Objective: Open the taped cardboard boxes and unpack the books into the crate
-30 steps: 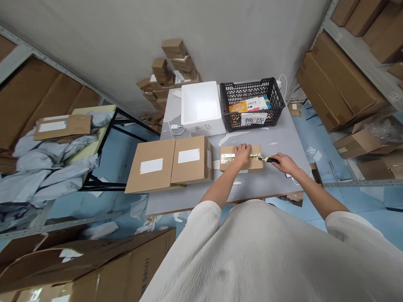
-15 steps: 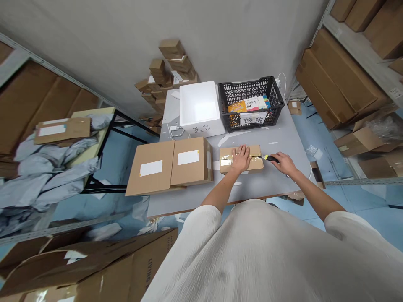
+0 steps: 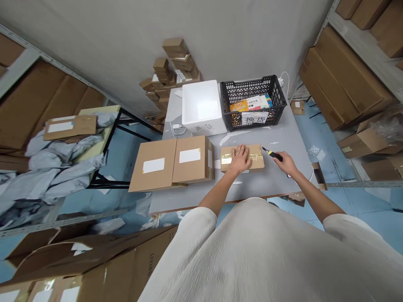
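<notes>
A small cardboard box (image 3: 226, 165) with shiny tape along its top lies on the grey table (image 3: 267, 184). My left hand (image 3: 240, 159) lies flat across the top of this box, fingers spread and pressing on it. To the right of the box, my right hand (image 3: 286, 162) is closed round the handle of a black and yellow utility knife (image 3: 274, 155). The knife's blade points up and left, just off the box's right end.
Two larger labelled cartons (image 3: 192, 167) stand on the table's left. Behind are a white foam box (image 3: 201, 105) and a black plastic crate (image 3: 253, 105) with books. Grey parcels (image 3: 63, 167) cover a side table. Shelved cartons (image 3: 343, 84) stand at right.
The utility knife has come away from the tape at the box's right end and its blade now tilts up and left. My left hand stays on the box. The view has shifted slightly.
</notes>
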Demonstrator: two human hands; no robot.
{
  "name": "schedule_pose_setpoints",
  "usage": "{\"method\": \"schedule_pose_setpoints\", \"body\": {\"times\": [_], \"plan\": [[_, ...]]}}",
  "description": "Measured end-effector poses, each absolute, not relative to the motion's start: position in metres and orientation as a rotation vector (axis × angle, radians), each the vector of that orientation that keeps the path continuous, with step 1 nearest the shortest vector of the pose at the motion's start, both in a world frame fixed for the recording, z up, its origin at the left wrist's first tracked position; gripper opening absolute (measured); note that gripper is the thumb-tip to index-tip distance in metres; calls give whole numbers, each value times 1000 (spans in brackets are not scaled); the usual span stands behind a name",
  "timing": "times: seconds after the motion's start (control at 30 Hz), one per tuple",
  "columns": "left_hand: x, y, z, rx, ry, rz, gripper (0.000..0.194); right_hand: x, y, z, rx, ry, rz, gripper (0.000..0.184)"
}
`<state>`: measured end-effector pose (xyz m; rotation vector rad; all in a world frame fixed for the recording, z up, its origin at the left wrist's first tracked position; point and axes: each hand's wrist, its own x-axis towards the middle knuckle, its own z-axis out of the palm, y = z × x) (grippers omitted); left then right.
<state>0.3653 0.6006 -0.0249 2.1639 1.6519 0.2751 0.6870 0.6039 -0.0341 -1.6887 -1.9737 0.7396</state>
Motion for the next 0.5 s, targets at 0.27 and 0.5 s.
{"method": "schedule_pose_setpoints", "body": {"times": [0.27,0.5], "plan": [[307,555,-22,2044,1834,266,91,644,605,-29,-1545,-1958,940,46],[293,527,-39,1679,1982,290,108,617,591,-27,-1602,-1953,948,46]]}}
